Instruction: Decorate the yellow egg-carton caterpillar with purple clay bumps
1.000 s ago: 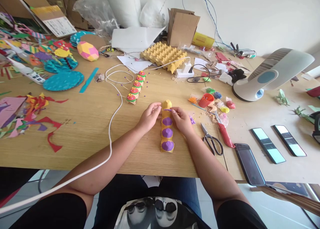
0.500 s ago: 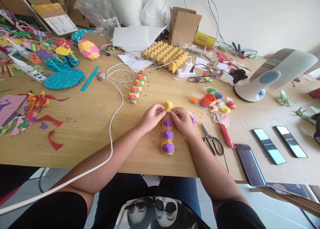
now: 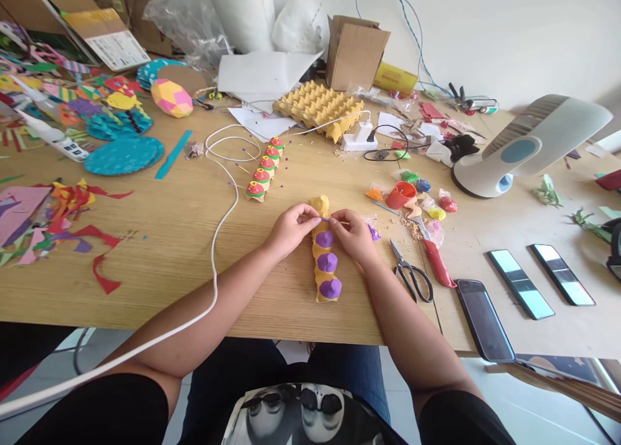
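Note:
A strip of yellow egg carton (image 3: 318, 277) lies lengthwise in front of me. Three of its bumps wear smooth caps of purple clay (image 3: 326, 262), while the far bump is bare yellow. At the bump just before the far one, my left hand (image 3: 295, 230) and my right hand (image 3: 353, 234) pinch a small piece of purple clay (image 3: 325, 219) from either side. Fingertips hide part of this clay. Beside my right hand sits a bag of purple clay (image 3: 373, 232).
Scissors (image 3: 411, 273), a red-handled knife (image 3: 438, 261) and several phones (image 3: 486, 321) lie to the right. A decorated carton strip (image 3: 264, 168) with pins stands further back. A white cable (image 3: 216, 264) crosses over my left forearm. A white fan (image 3: 524, 149) stands at right.
The carton strip has turned slightly: its far end has shifted left and its near end right. Both hands keep pinching at nearly the same spot.

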Demonstrator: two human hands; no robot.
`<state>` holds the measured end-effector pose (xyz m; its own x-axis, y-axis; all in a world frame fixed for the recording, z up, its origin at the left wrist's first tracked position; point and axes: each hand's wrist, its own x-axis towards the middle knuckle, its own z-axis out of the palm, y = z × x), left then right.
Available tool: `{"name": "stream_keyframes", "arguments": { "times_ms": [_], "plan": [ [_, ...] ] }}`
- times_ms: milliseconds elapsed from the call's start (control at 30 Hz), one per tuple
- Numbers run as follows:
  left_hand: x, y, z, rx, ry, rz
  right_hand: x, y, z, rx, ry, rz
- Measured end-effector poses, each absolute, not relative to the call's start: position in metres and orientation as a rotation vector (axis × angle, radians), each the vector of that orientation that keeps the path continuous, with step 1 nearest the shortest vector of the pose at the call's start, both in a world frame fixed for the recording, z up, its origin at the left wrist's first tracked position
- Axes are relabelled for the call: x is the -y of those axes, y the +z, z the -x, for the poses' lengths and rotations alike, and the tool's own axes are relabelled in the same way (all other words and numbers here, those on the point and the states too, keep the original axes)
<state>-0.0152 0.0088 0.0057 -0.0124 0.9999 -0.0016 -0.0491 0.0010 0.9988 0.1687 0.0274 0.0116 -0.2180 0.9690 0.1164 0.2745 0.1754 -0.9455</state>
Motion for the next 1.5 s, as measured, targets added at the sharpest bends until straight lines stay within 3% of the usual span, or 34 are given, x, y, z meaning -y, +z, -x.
{"name": "stream_keyframes", "arguments": {
  "times_ms": [300,833,1500],
  "plan": [
    [-0.007,0.012,0.012,-1.032,1.392,-0.979,-0.021,0.023,-0.168,1.365,1.355,1.021],
    [0.001,0.028,0.012,-0.879,1.329,-0.741,-0.01,0.032,-0.163,0.865,1.864,0.695],
    [0.013,0.029,0.003,-0.791,1.126,-0.728,0.002,0.039,-0.155,0.88,1.66,0.763]
  ]
}}
